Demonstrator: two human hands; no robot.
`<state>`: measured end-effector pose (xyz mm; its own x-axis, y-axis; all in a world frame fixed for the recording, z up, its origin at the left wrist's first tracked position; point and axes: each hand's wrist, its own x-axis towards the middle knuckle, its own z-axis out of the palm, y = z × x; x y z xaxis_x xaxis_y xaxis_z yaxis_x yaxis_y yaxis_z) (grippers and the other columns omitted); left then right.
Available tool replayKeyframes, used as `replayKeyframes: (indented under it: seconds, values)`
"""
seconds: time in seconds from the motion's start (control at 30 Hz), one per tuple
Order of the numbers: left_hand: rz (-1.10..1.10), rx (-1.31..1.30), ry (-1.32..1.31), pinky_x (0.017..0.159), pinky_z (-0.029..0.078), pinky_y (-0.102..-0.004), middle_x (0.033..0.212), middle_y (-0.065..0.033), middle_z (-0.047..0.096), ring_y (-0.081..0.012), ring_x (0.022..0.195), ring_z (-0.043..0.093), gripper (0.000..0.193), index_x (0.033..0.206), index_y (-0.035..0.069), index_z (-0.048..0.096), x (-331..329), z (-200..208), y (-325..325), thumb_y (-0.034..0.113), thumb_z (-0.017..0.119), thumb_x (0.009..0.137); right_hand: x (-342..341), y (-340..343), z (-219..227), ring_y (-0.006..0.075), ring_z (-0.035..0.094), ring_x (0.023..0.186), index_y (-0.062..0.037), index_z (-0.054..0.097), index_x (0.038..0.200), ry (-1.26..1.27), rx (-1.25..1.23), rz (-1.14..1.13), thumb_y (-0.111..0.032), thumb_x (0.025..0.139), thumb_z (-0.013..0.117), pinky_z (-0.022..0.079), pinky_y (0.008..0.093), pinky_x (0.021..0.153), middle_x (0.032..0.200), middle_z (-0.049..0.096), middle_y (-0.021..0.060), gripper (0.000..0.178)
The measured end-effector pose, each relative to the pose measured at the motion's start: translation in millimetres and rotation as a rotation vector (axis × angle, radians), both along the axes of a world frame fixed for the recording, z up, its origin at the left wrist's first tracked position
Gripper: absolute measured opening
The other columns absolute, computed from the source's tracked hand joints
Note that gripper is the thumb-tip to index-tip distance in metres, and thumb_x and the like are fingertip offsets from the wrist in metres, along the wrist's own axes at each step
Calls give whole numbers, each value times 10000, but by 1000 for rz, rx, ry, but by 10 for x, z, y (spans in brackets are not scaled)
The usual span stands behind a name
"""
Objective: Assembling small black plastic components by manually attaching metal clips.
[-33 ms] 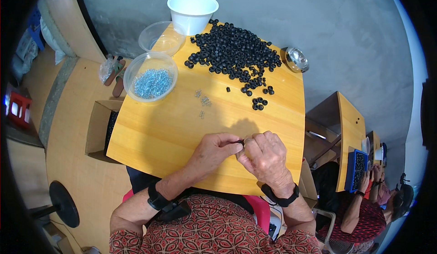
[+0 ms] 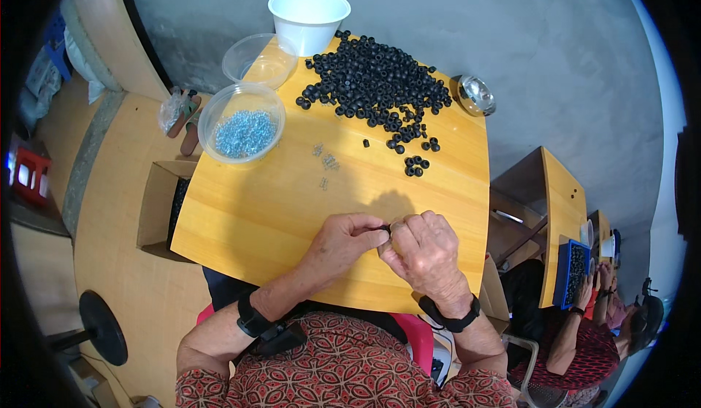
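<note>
Above the near part of the wooden table [image 2: 248, 211], my left hand [image 2: 342, 243] pinches a small black part [image 2: 384, 228] between thumb and fingertips. Right beside it, my right hand [image 2: 423, 251] is closed with curled fingers against the same spot; whatever lies inside them is hidden. Farther back is a large heap of small round black parts with holes [image 2: 380, 79], and a few strays [image 2: 416, 165] lie nearer me. Several tiny metal pieces, perhaps springs, [image 2: 330, 162] are scattered at mid-table. A clear round tub [image 2: 208, 134] at the left holds many tiny bluish, shiny pieces.
A white bowl [image 2: 309, 10] and a clear lid or shallow tub [image 2: 234, 65] stand at the back left. A shiny metal bowl [image 2: 478, 97] sits at the right corner. A cardboard box [image 2: 157, 203] is left of the table. Other people work at tables [image 2: 558, 203] to the right.
</note>
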<state>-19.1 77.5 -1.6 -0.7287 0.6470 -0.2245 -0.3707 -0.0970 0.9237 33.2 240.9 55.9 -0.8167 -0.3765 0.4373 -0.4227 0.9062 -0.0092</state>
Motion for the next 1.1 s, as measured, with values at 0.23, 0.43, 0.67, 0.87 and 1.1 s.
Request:
replayKeyframes:
  seconds: [0.23, 0.43, 0.67, 0.87, 1.1]
  values:
    - [31, -39, 93, 773, 472, -239, 915, 3, 661, -67, 849, 571, 190, 1027, -18, 684, 3, 2, -5, 111, 655, 890, -22, -10, 7, 233, 532, 700, -62, 588, 783, -4, 27, 37, -134, 710, 706, 436, 353, 626, 740, 520, 69, 156]
    - [15, -52, 52, 764, 478, -235, 917, 2, 672, -66, 845, 580, 190, 1028, -19, 691, 20, -132, 19, 106, 656, 889, -32, 8, 20, 232, 523, 687, -80, 567, 748, -63, 14, 55, -145, 702, 714, 431, 354, 622, 718, 496, 62, 167]
    - [28, -22, 33, 767, 485, -237, 914, -3, 675, -65, 850, 585, 208, 1039, -33, 687, 29, 9, -17, 106, 668, 886, -56, 52, -24, 236, 515, 667, -79, 564, 735, -43, -54, 67, -142, 678, 730, 428, 354, 614, 698, 486, 60, 186]
    - [36, -96, 112, 770, 491, -241, 909, -3, 677, -68, 846, 587, 214, 1043, -36, 685, 20, 50, -40, 108, 668, 886, -52, 20, -19, 236, 514, 675, -70, 580, 759, 0, -74, 63, -115, 659, 737, 427, 360, 614, 704, 486, 59, 191]
    - [39, 27, 58, 816, 485, -241, 971, -17, 677, -72, 902, 591, 236, 1089, -38, 667, -28, 44, 6, 106, 652, 902, -108, 69, -3, 234, 532, 662, -77, 587, 763, 27, -152, 53, -97, 659, 747, 436, 350, 607, 705, 504, 58, 192]
